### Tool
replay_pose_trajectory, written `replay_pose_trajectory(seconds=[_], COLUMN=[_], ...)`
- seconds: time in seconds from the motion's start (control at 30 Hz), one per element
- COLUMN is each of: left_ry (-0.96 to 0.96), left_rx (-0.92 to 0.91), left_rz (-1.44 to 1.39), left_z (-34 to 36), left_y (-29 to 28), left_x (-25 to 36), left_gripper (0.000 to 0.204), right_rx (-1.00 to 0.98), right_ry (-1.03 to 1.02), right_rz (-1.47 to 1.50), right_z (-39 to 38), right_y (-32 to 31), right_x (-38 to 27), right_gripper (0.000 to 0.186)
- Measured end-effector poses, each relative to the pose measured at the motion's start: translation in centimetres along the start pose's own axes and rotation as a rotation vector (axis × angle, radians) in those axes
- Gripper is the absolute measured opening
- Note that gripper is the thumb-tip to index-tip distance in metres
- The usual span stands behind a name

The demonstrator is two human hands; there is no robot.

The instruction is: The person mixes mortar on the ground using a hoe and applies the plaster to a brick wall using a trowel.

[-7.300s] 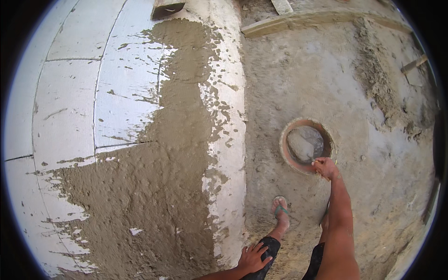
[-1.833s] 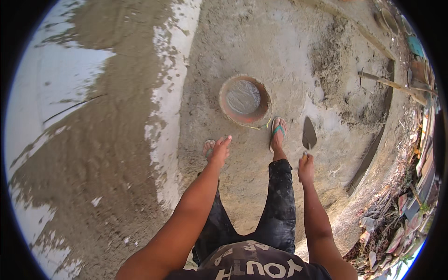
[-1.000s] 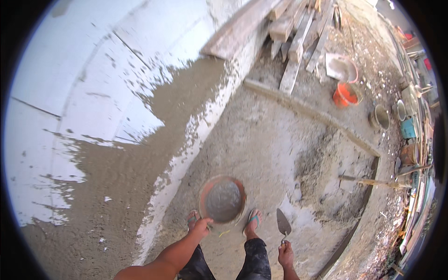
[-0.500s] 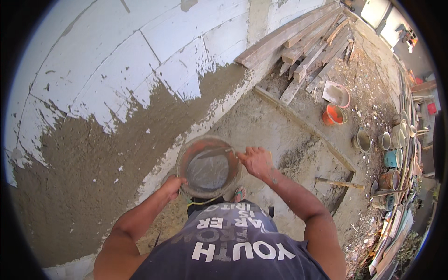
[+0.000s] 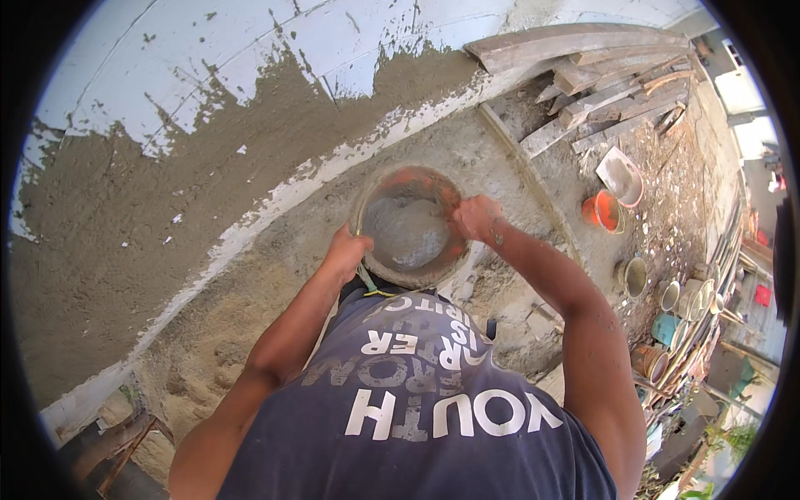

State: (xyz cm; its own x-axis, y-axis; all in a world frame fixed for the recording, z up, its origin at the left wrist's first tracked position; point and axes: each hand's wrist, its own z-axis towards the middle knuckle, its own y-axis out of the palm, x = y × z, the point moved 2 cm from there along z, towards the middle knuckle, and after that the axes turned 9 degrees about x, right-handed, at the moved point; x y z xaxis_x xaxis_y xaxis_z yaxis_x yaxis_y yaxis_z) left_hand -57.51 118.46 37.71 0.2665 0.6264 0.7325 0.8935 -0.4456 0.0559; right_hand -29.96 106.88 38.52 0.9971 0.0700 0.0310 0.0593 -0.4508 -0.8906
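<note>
A round, mortar-crusted bucket [image 5: 379, 175] with a reddish inside is held up in front of my dark printed shirt. Wet grey mortar [image 5: 404, 233] sits in it. My left hand [image 5: 350, 248] grips the left rim, beside a yellow-green cord. On the opposite side, my right hand [image 5: 473, 217] is closed at the rim; I cannot make out the trowel there. To the left, fresh grey mortar [image 5: 167, 208] covers the lower part of a white block wall [image 5: 325, 25], with a ragged upper edge.
Weathered boards [image 5: 592, 67] are piled along the wall at upper right. A long batten [image 5: 525, 175] crosses the rough ground. Farther right lie a white pan [image 5: 617, 171], an orange bucket [image 5: 602, 210], several other buckets [image 5: 633, 275] and heaped planks and debris [image 5: 700, 350].
The bucket has risen from the ground into both hands. The trowel that was in my right hand is no longer visible. My view has turned toward the wall and board pile.
</note>
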Motion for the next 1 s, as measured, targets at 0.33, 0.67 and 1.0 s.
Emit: replay_pose_trajectory(seconds=[0.33, 0.67, 1.0], left_ry=[-0.02, -0.088, 0.064], left_rx=[0.048, 0.287, 0.772], left_rz=[-0.186, -0.398, -0.854], left_z=[7.1, 8.9, 6.0], left_y=[10.8, 19.9, 36.6], left_x=[5.6, 7.7, 2.7], left_gripper=[0.056, 0.057, 0.05], right_rx=[0.001, 0.173, -0.12], right_ry=[-0.017, -0.042, -0.673], right_rz=[0.501, 0.393, 0.626], right_z=[1.5, 4.6, 7.2], right_y=[-3.4, -6.2, -10.3], right_x=[18.2, 28.2, 39.2], right_gripper=[0.042, 0.042, 0.045])
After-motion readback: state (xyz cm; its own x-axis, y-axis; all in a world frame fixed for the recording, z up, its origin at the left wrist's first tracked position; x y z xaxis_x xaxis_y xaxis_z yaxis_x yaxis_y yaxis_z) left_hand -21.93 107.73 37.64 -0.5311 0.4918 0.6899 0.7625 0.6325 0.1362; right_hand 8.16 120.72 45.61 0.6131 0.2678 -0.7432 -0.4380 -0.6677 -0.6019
